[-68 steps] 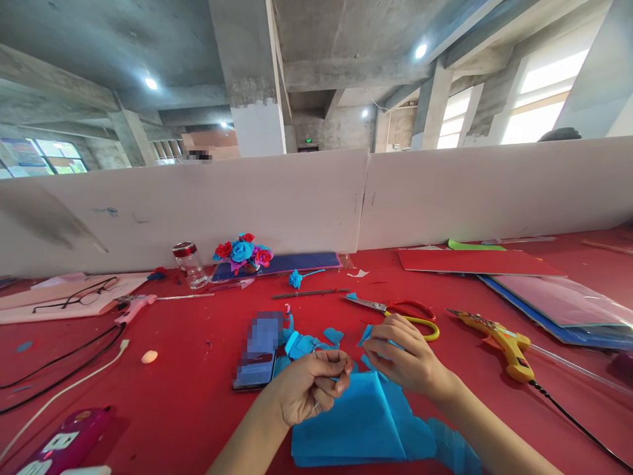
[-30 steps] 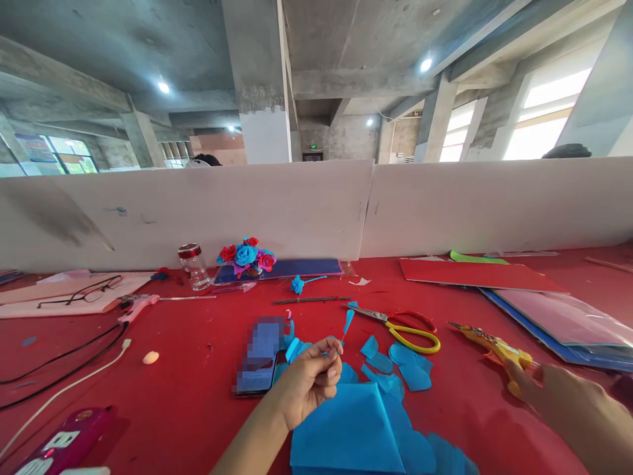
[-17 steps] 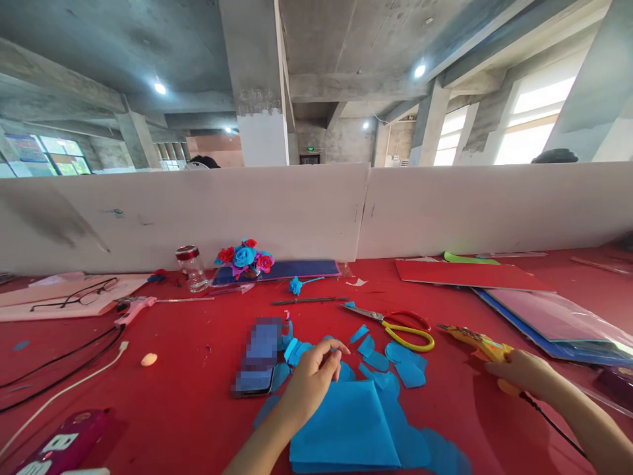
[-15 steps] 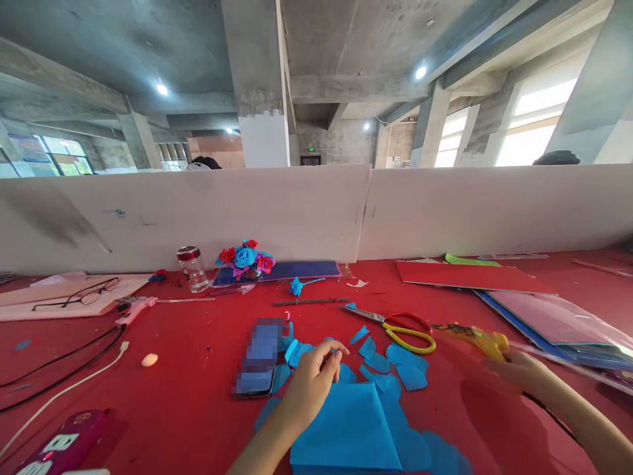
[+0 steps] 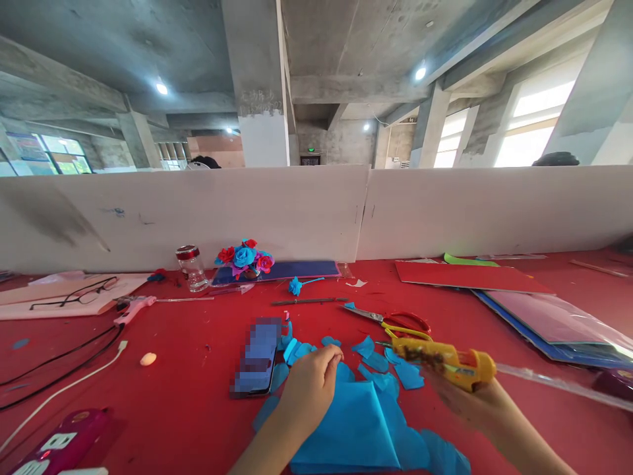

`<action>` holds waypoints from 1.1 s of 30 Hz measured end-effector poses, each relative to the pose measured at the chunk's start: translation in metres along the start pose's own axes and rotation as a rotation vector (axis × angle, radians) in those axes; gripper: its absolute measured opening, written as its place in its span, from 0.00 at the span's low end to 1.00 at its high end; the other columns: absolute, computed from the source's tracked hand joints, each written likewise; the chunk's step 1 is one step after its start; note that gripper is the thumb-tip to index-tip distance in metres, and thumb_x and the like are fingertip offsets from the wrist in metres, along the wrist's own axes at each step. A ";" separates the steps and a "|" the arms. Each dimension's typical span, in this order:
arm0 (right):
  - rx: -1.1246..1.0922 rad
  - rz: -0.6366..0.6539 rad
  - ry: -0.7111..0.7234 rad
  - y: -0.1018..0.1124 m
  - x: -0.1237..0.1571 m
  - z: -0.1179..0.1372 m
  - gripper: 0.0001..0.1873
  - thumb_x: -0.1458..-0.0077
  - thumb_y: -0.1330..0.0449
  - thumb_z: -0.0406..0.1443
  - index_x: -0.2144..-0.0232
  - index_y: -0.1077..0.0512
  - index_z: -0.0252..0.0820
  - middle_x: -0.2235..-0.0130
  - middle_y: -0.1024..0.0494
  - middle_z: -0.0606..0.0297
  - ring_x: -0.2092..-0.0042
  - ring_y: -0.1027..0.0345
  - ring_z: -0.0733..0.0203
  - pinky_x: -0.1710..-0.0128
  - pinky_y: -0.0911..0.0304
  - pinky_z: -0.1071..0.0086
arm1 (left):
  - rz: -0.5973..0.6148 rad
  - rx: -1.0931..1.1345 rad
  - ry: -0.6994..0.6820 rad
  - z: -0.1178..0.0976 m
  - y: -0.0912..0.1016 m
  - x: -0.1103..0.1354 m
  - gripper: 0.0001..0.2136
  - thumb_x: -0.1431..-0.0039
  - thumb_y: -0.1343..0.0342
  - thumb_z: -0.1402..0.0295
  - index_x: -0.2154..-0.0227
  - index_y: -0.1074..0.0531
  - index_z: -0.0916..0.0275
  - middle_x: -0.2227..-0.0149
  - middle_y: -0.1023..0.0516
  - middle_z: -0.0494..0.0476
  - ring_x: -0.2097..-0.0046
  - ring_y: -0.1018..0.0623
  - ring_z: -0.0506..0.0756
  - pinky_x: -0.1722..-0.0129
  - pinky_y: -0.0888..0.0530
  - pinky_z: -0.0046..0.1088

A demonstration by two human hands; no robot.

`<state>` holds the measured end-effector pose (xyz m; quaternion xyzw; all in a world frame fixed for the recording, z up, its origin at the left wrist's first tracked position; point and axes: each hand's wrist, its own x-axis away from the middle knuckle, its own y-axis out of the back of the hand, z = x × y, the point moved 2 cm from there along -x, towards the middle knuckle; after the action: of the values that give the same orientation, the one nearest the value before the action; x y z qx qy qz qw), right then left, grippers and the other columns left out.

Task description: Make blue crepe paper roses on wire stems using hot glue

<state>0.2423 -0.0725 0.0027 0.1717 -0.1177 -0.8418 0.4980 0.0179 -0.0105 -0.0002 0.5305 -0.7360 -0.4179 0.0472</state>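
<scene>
My right hand [image 5: 469, 404] is closed round the grip of a yellow hot glue gun [image 5: 445, 359] and holds it above the red table, nozzle pointing left over loose blue paper petals [image 5: 378, 361]. A clear glue stick [image 5: 558, 386] trails from the gun's back. My left hand [image 5: 310, 382] is curled, fingertips pinched together over the petals beside a phone [image 5: 257, 359]. What the fingers pinch is hidden. A folded blue paper sheet [image 5: 346, 429] lies under both hands.
Red-and-yellow scissors [image 5: 398, 322] lie just beyond the gun. Farther back stand a glass jar [image 5: 190, 267] and a paper flower bouquet [image 5: 244, 256]. On the left are glasses [image 5: 74, 297], a pink glue gun [image 5: 133, 309], cables and a power strip [image 5: 64, 445]. Coloured sheets [image 5: 469, 274] lie right.
My right hand reached right, took the yellow glue gun and carried it left toward the middle. My left hand lowered from holding up a small blue roll to the petals.
</scene>
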 end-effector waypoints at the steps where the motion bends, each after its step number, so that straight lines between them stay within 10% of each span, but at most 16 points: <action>1: -0.009 0.031 -0.022 -0.006 0.004 0.001 0.17 0.60 0.44 0.49 0.84 0.38 0.43 0.90 0.46 0.75 0.87 0.55 0.70 0.88 0.57 0.74 | -0.009 -0.050 -0.026 0.000 0.000 0.001 0.11 0.39 0.59 0.70 0.66 0.31 0.58 0.74 0.26 0.53 0.75 0.29 0.53 0.76 0.44 0.25; 9: -0.033 0.208 -0.043 -0.018 0.007 -0.009 0.14 0.59 0.42 0.44 0.75 0.30 0.39 0.82 0.31 0.69 0.79 0.38 0.63 0.82 0.42 0.72 | -0.072 -0.421 -0.231 0.001 -0.004 0.005 0.10 0.44 0.55 0.80 0.68 0.31 0.62 0.78 0.28 0.56 0.79 0.30 0.54 0.80 0.52 0.26; 23: 0.102 0.025 -0.011 -0.028 0.009 -0.015 0.07 0.63 0.44 0.38 0.84 0.36 0.41 0.86 0.40 0.73 0.83 0.47 0.67 0.85 0.50 0.74 | 0.083 -0.450 -0.158 -0.001 -0.003 0.006 0.17 0.47 0.57 0.82 0.57 0.32 0.63 0.69 0.24 0.63 0.69 0.25 0.59 0.76 0.39 0.28; 33: 0.121 0.121 0.002 -0.027 0.007 -0.016 0.05 0.63 0.45 0.37 0.83 0.35 0.41 0.84 0.37 0.72 0.81 0.44 0.66 0.84 0.47 0.74 | 0.065 -0.463 -0.179 0.001 -0.004 0.006 0.18 0.47 0.57 0.82 0.56 0.32 0.62 0.69 0.24 0.63 0.69 0.25 0.59 0.75 0.37 0.29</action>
<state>0.2247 -0.0666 -0.0233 0.1946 -0.1779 -0.8015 0.5367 0.0182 -0.0150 -0.0059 0.4425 -0.6387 -0.6189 0.1151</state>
